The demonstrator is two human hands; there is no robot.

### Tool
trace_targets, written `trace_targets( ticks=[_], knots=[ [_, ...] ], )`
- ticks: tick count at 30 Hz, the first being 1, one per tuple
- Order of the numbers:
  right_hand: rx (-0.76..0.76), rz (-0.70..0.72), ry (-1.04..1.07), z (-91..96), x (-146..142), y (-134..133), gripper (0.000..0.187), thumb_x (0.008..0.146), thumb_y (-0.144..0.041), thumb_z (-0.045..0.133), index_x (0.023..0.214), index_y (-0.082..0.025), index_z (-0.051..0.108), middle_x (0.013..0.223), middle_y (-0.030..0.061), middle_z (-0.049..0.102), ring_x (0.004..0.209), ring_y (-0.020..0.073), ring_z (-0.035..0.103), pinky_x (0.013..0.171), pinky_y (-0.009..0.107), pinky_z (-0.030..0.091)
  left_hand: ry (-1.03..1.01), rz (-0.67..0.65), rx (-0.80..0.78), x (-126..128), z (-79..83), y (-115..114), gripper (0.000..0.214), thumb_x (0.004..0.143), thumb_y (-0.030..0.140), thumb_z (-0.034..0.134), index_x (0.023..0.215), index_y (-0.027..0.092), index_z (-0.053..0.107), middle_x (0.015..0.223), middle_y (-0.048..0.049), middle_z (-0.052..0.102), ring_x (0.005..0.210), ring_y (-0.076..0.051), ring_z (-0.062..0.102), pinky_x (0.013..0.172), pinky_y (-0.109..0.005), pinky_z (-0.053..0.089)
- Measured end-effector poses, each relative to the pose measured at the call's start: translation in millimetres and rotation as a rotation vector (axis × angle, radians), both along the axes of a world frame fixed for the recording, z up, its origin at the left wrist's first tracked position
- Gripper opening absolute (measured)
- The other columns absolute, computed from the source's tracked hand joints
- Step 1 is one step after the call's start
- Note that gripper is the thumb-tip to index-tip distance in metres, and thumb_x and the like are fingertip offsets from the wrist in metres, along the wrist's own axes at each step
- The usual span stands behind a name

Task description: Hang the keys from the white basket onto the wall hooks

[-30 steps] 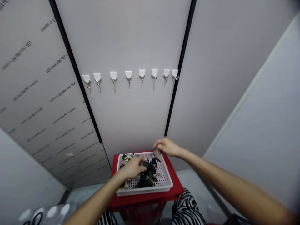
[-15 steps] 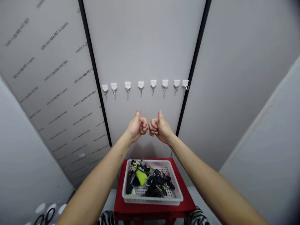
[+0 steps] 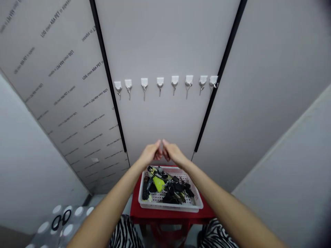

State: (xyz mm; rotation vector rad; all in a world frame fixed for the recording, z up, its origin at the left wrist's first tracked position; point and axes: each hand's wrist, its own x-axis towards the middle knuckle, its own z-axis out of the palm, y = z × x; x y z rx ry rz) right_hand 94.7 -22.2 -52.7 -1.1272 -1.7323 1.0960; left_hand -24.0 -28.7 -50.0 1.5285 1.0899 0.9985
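My left hand (image 3: 150, 155) and my right hand (image 3: 173, 153) hang side by side in front of the grey wall panel, just above the far rim of a white perforated basket (image 3: 170, 206). Their fingertips meet in the middle, the fingers are loosely extended, and nothing shows in either hand. In the basket lies a heap of black key fobs and keys (image 3: 176, 192), with a yellow-green tag (image 3: 158, 183) among them. Higher up the wall runs a row of several white adhesive hooks (image 3: 160, 82), all bare.
The basket stands on a small red stool (image 3: 165, 217) against the wall. Black vertical strips (image 3: 108, 75) divide the wall panels. Zebra-patterned fabric (image 3: 126, 234) shows at the bottom, and a grey dotted surface with black scissors (image 3: 60, 220) lies at lower left.
One second ago both hands were in the basket among the keys. They rose into two thumbs-up fists, and now have dropped lower with the fingers uncurled and the tips touching.
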Motion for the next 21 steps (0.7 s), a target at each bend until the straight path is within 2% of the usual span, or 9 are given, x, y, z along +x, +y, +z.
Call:
trace_targets(
  ticks=[2, 4, 6, 8, 11, 14, 17, 21],
  knots=[
    [0.106, -0.072, -0.316, -36.8, 3, -7, 0.035, 0.065, -0.043, 0.036, 0.043, -0.015, 0.040, 0.039, -0.0027, 0.038, 0.039, 0.0072, 0.035, 0.042, 0.020, 0.026, 0.367, 0.137, 0.136, -11, -36.4, -9, 0.031, 0.062, 0.043, 0.040, 0.053, 0.014, 0.047, 0.052, -0.0011, 0.049, 0.052, -0.012, 0.046, 0.052, -0.024, 0.033],
    [0.195, -0.082, -0.540, -69.0, 5, -15, 0.020, 0.059, -0.034, 0.046, 0.056, -0.015, 0.050, 0.054, 0.0007, 0.049, 0.052, 0.0108, 0.043, 0.050, 0.021, 0.030, 0.669, 0.243, 0.267, -20, -67.8, -19, 0.017, 0.059, 0.031, 0.047, 0.065, 0.015, 0.051, 0.067, -0.0031, 0.053, 0.069, -0.017, 0.047, 0.062, -0.028, 0.032],
    [0.245, -0.078, -0.659, -90.5, 6, -23, 0.022, 0.055, -0.030, 0.050, 0.071, -0.015, 0.053, 0.071, 0.0045, 0.054, 0.067, 0.0150, 0.046, 0.058, 0.023, 0.031, 0.824, 0.276, 0.330, -26, -88.9, -28, 0.023, 0.058, 0.022, 0.048, 0.081, 0.018, 0.050, 0.084, -0.0039, 0.052, 0.082, -0.019, 0.043, 0.071, -0.031, 0.030],
    [0.242, -0.097, -0.708, -99.8, 4, -26, 0.024, 0.055, -0.027, 0.050, 0.076, -0.015, 0.053, 0.078, 0.0063, 0.055, 0.074, 0.0169, 0.046, 0.063, 0.024, 0.031, 0.873, 0.294, 0.350, -28, -99.0, -32, 0.038, 0.058, 0.016, 0.047, 0.095, 0.020, 0.044, 0.096, -0.0046, 0.048, 0.091, -0.018, 0.039, 0.077, -0.031, 0.027],
    [0.197, -0.110, -0.662, -97.3, 3, -25, 0.016, 0.059, -0.021, 0.045, 0.071, -0.015, 0.053, 0.072, 0.0047, 0.055, 0.069, 0.0145, 0.047, 0.061, 0.022, 0.032, 0.878, 0.313, 0.427, -26, -100.0, -32, 0.045, 0.059, 0.012, 0.046, 0.102, 0.021, 0.040, 0.107, -0.0052, 0.041, 0.098, -0.018, 0.034, 0.083, -0.032, 0.023],
    [0.172, -0.049, -0.515, -83.9, 6, -22, 0.015, 0.061, -0.020, 0.043, 0.069, -0.015, 0.053, 0.067, 0.0020, 0.055, 0.061, 0.0111, 0.047, 0.056, 0.019, 0.032, 0.773, 0.206, 0.507, -22, -94.6, -29, 0.034, 0.061, 0.014, 0.045, 0.094, 0.024, 0.047, 0.103, -0.0023, 0.045, 0.096, -0.017, 0.035, 0.083, -0.032, 0.023],
    [0.132, 0.014, -0.434, -64.0, 12, -22, 0.017, 0.061, -0.024, 0.043, 0.069, -0.014, 0.055, 0.062, 0.0005, 0.055, 0.055, 0.0091, 0.045, 0.050, 0.018, 0.032, 0.551, 0.120, 0.444, -17, -87.6, -24, 0.022, 0.065, 0.020, 0.043, 0.086, 0.021, 0.051, 0.090, -0.0018, 0.052, 0.086, -0.014, 0.042, 0.079, -0.029, 0.028],
    [0.110, 0.067, -0.449, -32.2, 23, -20, 0.019, 0.059, -0.028, 0.048, 0.067, -0.013, 0.057, 0.056, -0.0009, 0.053, 0.052, 0.0079, 0.043, 0.048, 0.017, 0.031, 0.314, 0.013, 0.310, -10, -77.0, -17, 0.024, 0.063, 0.023, 0.045, 0.086, 0.018, 0.052, 0.079, -0.0022, 0.053, 0.073, -0.012, 0.045, 0.067, -0.024, 0.034]
  ],
)
